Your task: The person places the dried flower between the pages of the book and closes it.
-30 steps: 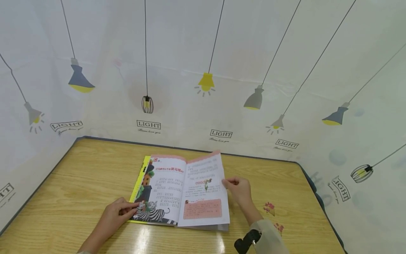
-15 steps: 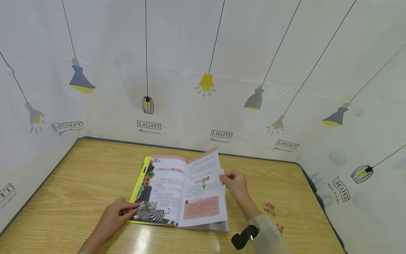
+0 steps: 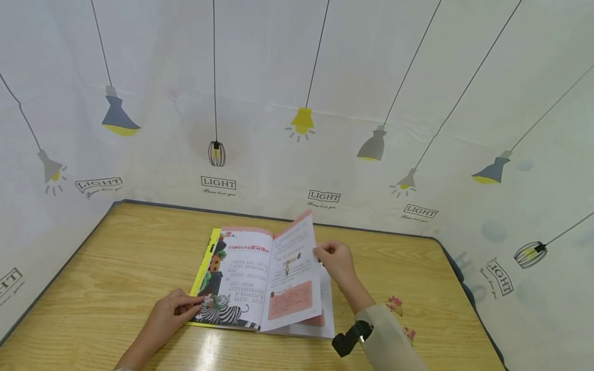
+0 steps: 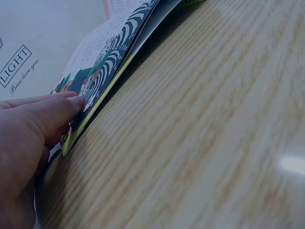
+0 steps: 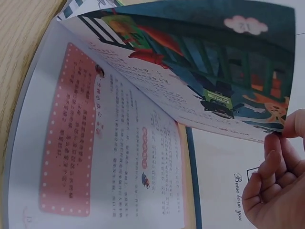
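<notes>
An open picture book with a yellow cover edge lies on the wooden table. Zebras are printed at the foot of its left page. My left hand grips the lower left corner, thumb on top, as the left wrist view shows; its other fingertips are partly hidden by the book. Between thumb and fingers, my right hand pinches the outer edge of a right-hand page, which is lifted and tilted leftward. Beneath, another text page with a pink box is exposed. The raised page's coloured underside faces the right wrist camera.
A pale wall covering printed with hanging lamps rises behind the table's dark edge. Pink flower prints mark the tabletop on the right. A black device is strapped at the right wrist.
My right hand has moved left and slightly away from me, raising the pinched page and turning it leftward. More of the page beneath now shows. My left hand has stayed put.
</notes>
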Action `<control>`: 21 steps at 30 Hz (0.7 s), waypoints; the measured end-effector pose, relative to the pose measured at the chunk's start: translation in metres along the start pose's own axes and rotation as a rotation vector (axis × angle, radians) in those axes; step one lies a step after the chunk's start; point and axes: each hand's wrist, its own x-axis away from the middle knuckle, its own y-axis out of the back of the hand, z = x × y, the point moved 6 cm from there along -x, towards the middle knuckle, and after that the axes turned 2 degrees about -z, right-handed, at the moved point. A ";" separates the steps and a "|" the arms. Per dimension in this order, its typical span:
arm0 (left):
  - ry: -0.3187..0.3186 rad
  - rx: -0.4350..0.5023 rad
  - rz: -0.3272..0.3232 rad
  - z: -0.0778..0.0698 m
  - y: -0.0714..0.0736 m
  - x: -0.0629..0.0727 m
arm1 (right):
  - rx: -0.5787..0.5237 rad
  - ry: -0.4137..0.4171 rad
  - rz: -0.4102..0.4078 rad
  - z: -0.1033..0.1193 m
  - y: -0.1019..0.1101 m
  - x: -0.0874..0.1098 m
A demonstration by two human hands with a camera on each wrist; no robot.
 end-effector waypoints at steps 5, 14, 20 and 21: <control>0.004 -0.004 0.001 0.000 0.000 0.000 | -0.005 0.005 0.011 0.006 -0.005 0.000; 0.021 -0.010 0.000 0.002 0.000 0.000 | -0.039 0.036 0.063 0.023 -0.018 0.002; 0.003 0.008 0.001 0.002 0.000 0.000 | -0.052 0.057 0.064 0.033 -0.027 0.002; 0.000 0.010 0.001 0.002 0.000 0.000 | -0.059 0.060 0.066 0.036 -0.028 0.002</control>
